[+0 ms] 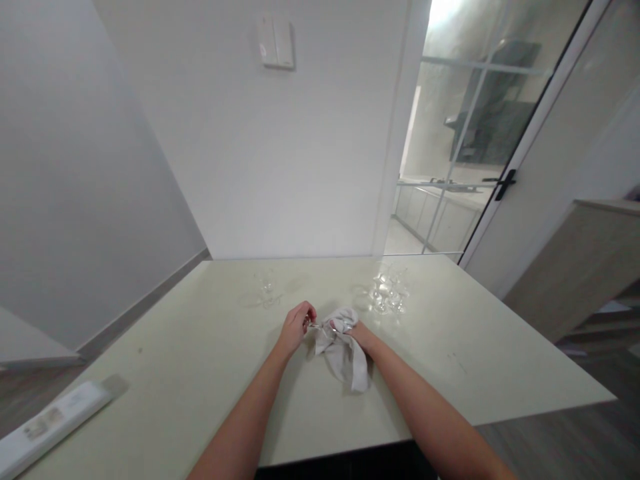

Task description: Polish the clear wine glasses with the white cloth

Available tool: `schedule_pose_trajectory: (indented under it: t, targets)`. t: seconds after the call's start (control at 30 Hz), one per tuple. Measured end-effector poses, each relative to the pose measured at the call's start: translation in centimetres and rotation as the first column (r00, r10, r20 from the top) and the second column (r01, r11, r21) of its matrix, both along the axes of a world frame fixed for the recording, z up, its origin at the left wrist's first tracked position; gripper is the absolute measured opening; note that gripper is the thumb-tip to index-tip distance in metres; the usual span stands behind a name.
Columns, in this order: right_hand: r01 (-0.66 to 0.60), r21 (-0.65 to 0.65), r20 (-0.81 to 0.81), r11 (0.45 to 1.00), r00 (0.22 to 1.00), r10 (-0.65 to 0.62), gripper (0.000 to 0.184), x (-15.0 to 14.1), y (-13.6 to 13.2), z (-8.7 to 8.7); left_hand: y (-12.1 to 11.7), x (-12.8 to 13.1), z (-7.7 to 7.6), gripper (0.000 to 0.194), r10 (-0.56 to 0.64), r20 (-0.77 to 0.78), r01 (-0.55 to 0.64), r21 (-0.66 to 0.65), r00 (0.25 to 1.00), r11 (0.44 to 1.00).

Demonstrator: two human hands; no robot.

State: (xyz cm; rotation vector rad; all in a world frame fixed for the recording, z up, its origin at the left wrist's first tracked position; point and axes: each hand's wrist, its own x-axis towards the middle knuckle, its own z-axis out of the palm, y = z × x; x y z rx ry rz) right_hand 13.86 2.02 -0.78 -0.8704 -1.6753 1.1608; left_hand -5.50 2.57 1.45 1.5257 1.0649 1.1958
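My left hand (pixel 296 327) is closed around one end of a small clear stemmed glass (pixel 316 326), held on its side a little above the table. A light grey-white cloth (pixel 350 367) is wrapped about the other end of that glass. Bunched in the cloth is my right hand (pixel 361 335), its fingers mostly covered by the folds. The cloth's loose end hangs down toward the tabletop. How much of the glass lies inside the cloth is hidden.
On the pale table (pixel 190 373), several clear glasses (pixel 386 293) stand clustered at the back right. More clear glassware (pixel 267 287) is at the back left, faint against the surface. A white box (pixel 55 420) lies at the left edge. Behind are a wall and a glazed door (pixel 450 133).
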Motion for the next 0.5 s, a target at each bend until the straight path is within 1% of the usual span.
schedule_pose_trajectory:
  t: [0.07,0.17,0.23,0.33,0.4,0.5]
  targets:
    - [0.024,-0.023,-0.033,0.999,0.999,-0.025,0.037,0.02,0.09,-0.25,0.03,-0.04,-0.01,0.042,0.009,0.002,-0.009,0.0,1.0,1.0]
    - [-0.007,-0.047,-0.062,0.999,0.998,0.004,0.038,0.12,0.18,-0.58,0.13,-0.11,-0.12,0.041,0.017,0.002,-0.017,0.012,1.0,1.0]
    - [-0.031,-0.062,-0.06,0.998,0.998,0.027,0.038,0.25,0.24,-0.79,0.23,-0.16,-0.24,0.041,0.021,-0.008,-0.021,0.018,1.0,1.0]
    - [-0.024,-0.091,-0.038,0.996,0.999,0.021,0.036,0.48,0.29,-1.06,0.36,-0.16,-0.4,0.042,0.027,-0.022,-0.026,0.013,0.999,1.0]
    - [-0.024,-0.103,-0.025,0.994,0.999,0.022,0.033,0.56,0.22,-1.07,0.41,-0.12,-0.47,0.042,0.026,-0.025,-0.026,0.005,0.999,1.0]
    - [-0.062,-0.126,-0.044,0.99,0.997,0.057,0.031,0.51,-0.08,-0.72,0.37,-0.02,-0.47,0.043,0.02,-0.025,-0.02,-0.004,0.999,1.0]
